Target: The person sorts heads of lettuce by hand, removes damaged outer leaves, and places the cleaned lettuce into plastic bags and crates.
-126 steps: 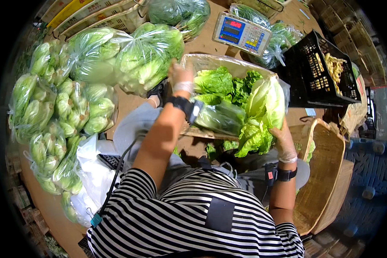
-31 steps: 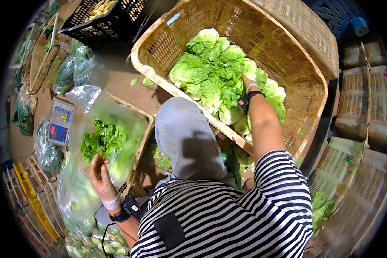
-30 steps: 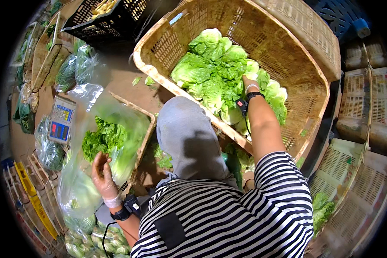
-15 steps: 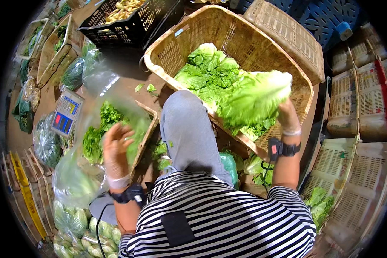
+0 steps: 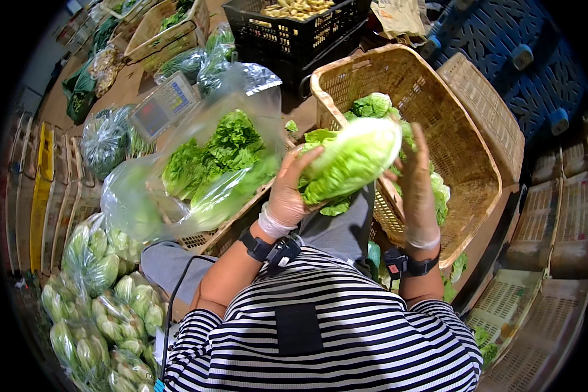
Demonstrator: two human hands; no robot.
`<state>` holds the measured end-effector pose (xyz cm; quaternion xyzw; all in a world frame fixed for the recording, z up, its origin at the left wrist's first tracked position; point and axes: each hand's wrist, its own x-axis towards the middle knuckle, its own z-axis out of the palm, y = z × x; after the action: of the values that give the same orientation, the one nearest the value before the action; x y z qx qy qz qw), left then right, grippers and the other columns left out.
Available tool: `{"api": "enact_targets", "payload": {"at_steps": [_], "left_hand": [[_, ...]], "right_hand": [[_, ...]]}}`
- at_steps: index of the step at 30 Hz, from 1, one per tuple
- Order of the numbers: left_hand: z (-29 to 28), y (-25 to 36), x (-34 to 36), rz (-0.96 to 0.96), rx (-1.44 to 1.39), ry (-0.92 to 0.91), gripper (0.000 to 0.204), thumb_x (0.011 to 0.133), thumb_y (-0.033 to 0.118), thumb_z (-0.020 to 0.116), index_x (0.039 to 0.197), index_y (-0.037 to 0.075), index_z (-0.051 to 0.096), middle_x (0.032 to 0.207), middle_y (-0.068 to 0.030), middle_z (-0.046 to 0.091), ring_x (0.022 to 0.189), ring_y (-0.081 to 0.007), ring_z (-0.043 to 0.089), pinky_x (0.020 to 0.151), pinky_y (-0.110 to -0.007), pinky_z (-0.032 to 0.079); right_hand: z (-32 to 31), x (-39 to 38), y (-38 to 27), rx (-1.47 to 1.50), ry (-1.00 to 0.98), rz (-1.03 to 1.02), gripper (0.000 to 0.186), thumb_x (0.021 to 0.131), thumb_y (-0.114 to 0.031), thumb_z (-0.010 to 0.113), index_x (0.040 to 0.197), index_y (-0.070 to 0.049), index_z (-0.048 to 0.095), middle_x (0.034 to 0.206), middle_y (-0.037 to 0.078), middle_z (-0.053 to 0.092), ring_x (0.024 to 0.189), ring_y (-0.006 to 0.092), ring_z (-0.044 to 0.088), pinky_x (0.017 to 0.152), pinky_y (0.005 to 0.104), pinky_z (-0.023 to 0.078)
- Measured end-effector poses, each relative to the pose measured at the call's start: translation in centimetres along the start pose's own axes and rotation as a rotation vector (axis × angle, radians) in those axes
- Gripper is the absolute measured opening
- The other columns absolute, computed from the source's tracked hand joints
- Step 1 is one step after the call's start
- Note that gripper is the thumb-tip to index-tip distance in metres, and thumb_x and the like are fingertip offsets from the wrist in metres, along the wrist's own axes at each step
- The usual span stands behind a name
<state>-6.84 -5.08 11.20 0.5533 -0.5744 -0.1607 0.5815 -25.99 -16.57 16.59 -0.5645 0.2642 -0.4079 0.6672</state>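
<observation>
Closest to the person's striped shirt [image 5: 333, 340], two hands are working around one pale-green lettuce: the left hand [image 5: 286, 196] is gripping it, thumb and fingers curling around its leafy end, while the right hand [image 5: 419, 189] is hovering at its stem end with fingers stretched wide, and I can't tell whether they are touching it. The lettuce [image 5: 356, 160] is tilting above the knee, partly overlapping the near rim of one big tan basket [image 5: 470, 189]. That rim is standing right beside the right hand, and at least two more lettuces are showing inside. On the left, one clear bag [image 5: 129, 196] is spreading over one low crate [image 5: 193, 242], leafy greens [image 5: 232, 150] filling it; the knee is taking up the narrow gap between crate and basket. Several bagged vegetables [image 5: 78, 340] are crowding the lower left, too bunched for counting. Farther off, one scale [image 5: 165, 106] is sitting behind the bag, one black crate [image 5: 274, 36] is holding yellowish roots [image 5: 297, 9], and blue plastic panels [image 5: 503, 85] are edging the far right.
</observation>
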Motion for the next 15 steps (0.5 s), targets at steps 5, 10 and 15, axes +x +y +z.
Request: {"api": "enact_targets", "payload": {"at_steps": [5,10,15], "left_hand": [[-4.3,-0.3,-0.6,0.333,0.368,-0.097,0.095,0.062,0.028,0.086,0.144,0.022,0.037,0.142,-0.0171,0.038,0.127,-0.0354,0.041,0.105,-0.044,0.035],[-6.5,-2.7,-3.3,-0.126,-0.333,0.129,0.135,0.057,0.050,0.085,0.152,0.017,-0.005,0.156,-0.0205,0.006,0.142,-0.0330,0.017,0.114,-0.047,0.018],[-5.9,-5.1,-7.8,-0.568,-1.326,0.265,0.077,0.074,0.012,0.078,0.141,0.012,0.040,0.133,-0.0074,0.053,0.122,-0.0240,0.050,0.103,-0.043,0.041]], "right_hand": [[1.1,1.7,4.2,0.281,0.022,0.165,0.063,0.086,-0.027,0.064,0.140,-0.006,0.038,0.131,0.011,0.050,0.120,0.0242,0.051,0.101,0.0366,0.042],[2.3,2.3,7.2,0.429,-0.019,0.094,0.060,0.080,-0.018,0.070,0.132,-0.001,0.045,0.125,0.011,0.056,0.115,0.0230,0.054,0.103,0.0370,0.040],[6.8,4.2,7.2,0.195,-0.294,0.072,0.061,0.082,-0.022,0.069,0.134,-0.002,0.046,0.133,0.013,0.051,0.121,0.0240,0.050,0.104,0.0379,0.038]]}}
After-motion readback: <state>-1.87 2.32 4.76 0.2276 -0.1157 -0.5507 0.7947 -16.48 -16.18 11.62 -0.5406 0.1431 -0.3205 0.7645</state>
